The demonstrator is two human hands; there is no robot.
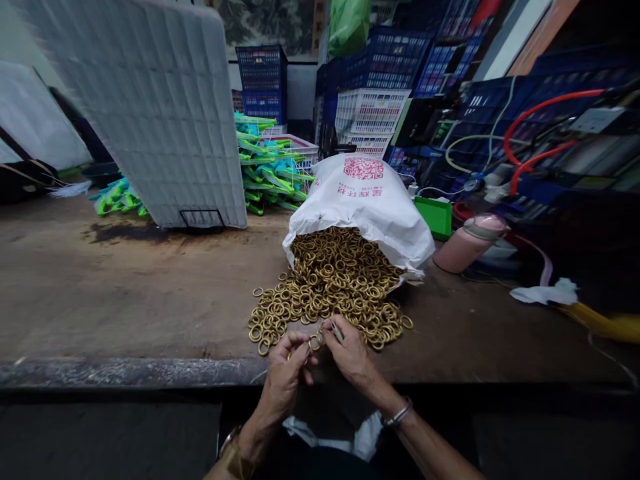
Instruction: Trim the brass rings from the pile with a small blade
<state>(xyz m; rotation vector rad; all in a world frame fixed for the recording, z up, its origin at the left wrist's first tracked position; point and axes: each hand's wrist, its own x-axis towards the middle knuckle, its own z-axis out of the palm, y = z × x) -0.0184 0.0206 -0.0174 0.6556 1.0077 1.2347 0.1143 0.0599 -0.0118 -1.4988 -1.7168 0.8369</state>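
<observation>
My left hand (290, 360) is closed at the front edge of the wooden table, its thumb and fingers pinching a brass-coloured ring (314, 343). Beside it on the right, my right hand (353, 353) is closed around a small silvery metal tool (337, 331), whose exact kind I cannot make out. The right fingertips are close to the pinched ring; whether they grip a ring as well is unclear. Just beyond both hands lies a heap of loose brass-coloured rings (320, 293), spilling from the mouth of a white woven sack (360, 193) that rests on its side.
A tall pale ribbed panel (190, 120) stands on the table (125, 300) at left, with green and blue plastic pieces (270, 167) behind it. A pink bottle (470, 243) and a green tray (433, 217) are right of the sack. Stacked crates (373, 110) fill the back.
</observation>
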